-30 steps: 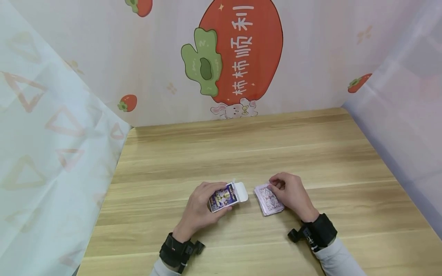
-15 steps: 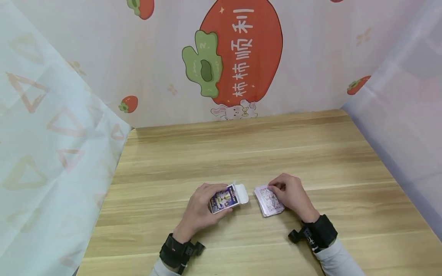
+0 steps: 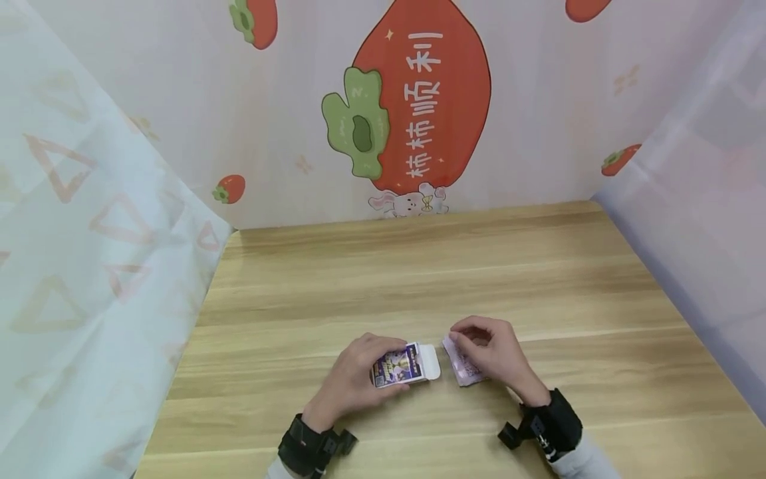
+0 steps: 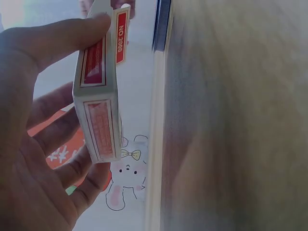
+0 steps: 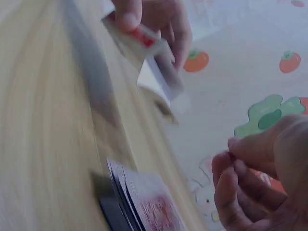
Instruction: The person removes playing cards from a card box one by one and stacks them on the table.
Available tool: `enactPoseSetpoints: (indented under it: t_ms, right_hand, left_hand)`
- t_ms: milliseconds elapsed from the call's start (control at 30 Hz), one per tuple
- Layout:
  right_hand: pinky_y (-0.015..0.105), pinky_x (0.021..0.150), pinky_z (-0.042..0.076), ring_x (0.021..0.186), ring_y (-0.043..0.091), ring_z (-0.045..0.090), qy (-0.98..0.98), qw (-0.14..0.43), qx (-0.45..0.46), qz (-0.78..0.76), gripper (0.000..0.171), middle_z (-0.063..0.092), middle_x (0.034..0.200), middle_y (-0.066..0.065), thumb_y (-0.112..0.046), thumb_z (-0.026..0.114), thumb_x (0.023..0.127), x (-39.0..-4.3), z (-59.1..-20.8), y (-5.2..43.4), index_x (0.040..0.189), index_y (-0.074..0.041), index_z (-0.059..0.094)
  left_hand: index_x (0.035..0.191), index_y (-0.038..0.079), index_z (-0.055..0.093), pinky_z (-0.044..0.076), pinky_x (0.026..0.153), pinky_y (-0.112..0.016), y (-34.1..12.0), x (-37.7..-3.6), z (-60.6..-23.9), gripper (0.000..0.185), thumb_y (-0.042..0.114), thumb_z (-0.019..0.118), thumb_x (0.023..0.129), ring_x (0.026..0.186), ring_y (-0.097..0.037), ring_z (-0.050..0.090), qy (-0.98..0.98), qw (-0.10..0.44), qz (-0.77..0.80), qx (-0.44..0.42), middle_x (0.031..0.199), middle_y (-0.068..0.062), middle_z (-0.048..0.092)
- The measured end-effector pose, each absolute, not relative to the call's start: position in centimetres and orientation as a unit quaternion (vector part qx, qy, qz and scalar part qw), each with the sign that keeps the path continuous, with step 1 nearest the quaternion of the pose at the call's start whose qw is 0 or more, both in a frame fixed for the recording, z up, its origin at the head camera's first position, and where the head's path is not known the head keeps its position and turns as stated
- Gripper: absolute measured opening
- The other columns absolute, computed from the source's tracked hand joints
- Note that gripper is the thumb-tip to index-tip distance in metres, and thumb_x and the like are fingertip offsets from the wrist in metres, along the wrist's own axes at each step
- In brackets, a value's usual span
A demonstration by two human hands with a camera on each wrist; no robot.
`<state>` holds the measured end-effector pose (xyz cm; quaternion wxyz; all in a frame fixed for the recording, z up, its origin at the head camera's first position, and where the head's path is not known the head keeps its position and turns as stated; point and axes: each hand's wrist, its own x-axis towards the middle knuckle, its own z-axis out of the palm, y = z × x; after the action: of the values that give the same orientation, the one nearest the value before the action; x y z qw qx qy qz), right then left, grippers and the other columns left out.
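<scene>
In the head view my left hand (image 3: 353, 372) grips a small purple-faced card box (image 3: 397, 367) by its long edges, thumb on the near side. Its white end flap (image 3: 429, 362) stands out toward the right. The left wrist view shows the box's red-and-white sides (image 4: 100, 125). My right hand (image 3: 499, 352) is over a stack of playing cards (image 3: 462, 369) and hides part of it. In the right wrist view its thumb and fingertips (image 5: 232, 144) meet above the uneven stack (image 5: 154, 204), with nothing visible between them.
Both hands are over a wood-grain table (image 3: 287, 286). A white printed backdrop (image 3: 269, 113) rises behind its far edge, and pale sheets (image 3: 120, 266) hang at both sides. A black camera strap (image 3: 308, 442) circles each wrist.
My right hand has moved a little left across the cards and covers more of them. The left hand keeps its grip, with the box slightly farther right. The head view has tilted up somewhat.
</scene>
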<state>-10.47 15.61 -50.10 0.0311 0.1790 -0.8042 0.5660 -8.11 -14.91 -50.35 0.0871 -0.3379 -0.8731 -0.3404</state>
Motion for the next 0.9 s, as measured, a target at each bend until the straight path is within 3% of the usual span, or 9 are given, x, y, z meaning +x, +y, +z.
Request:
enactPoseSetpoints:
  t_ms: [167,233,433,633,900]
  right_hand:
    - [0.034,0.064,0.066,0.072,0.03,0.077,-0.758,-0.065,0.202,0.617,0.01,0.078,0.089,0.015,-0.006,0.079,0.096,-9.5,-50.0,14.4,0.105,-0.002,0.077]
    - [0.035,0.061,0.065,0.069,0.028,0.076,-0.75,-0.088,0.21,0.622,0.013,0.077,0.087,0.016,-0.006,0.079,0.096,-9.2,-50.1,13.9,0.106,0.0,0.076]
    - [0.029,0.065,0.065,0.072,0.011,0.073,-0.752,-0.097,0.219,0.614,0.018,0.074,0.087,0.01,-0.005,0.083,0.09,-8.8,-50.4,12.9,0.104,-0.001,0.073]
    - [0.031,0.063,0.065,0.069,0.01,0.071,-0.758,-0.105,0.214,0.607,0.02,0.071,0.085,0.006,-0.002,0.084,0.087,-8.5,-50.8,12.3,0.103,-0.006,0.072]
    - [0.031,0.065,0.065,0.07,0.011,0.072,-0.764,-0.118,0.2,0.602,0.023,0.071,0.087,0.006,0.002,0.083,0.085,-8.4,-51.2,11.9,0.103,-0.005,0.07]
  left_hand:
    - [0.134,0.018,0.071,0.059,0.092,-0.029,-14.8,-7.9,-50.3,0.07,0.036,0.1,0.073,0.11,-0.01,0.067,-0.866,0.087,-0.344,-0.352,0.129,0.006,0.075]
    - [0.134,0.018,0.071,0.059,0.093,-0.029,-14.8,-7.8,-50.3,0.069,0.036,0.099,0.074,0.111,-0.01,0.067,-0.864,0.087,-0.345,-0.357,0.13,0.006,0.075]
    - [0.135,0.019,0.07,0.058,0.094,-0.029,-14.8,-7.8,-50.4,0.069,0.039,0.098,0.076,0.112,-0.01,0.066,-0.857,0.097,-0.346,-0.37,0.131,0.006,0.074]
    - [0.135,0.021,0.07,0.058,0.094,-0.028,-14.7,-7.8,-50.5,0.068,0.04,0.097,0.076,0.113,-0.01,0.066,-0.852,0.098,-0.351,-0.376,0.131,0.007,0.074]
    - [0.134,0.02,0.07,0.057,0.093,-0.028,-14.6,-7.8,-50.6,0.067,0.038,0.098,0.076,0.111,-0.01,0.066,-0.848,0.103,-0.349,-0.386,0.13,0.007,0.075]
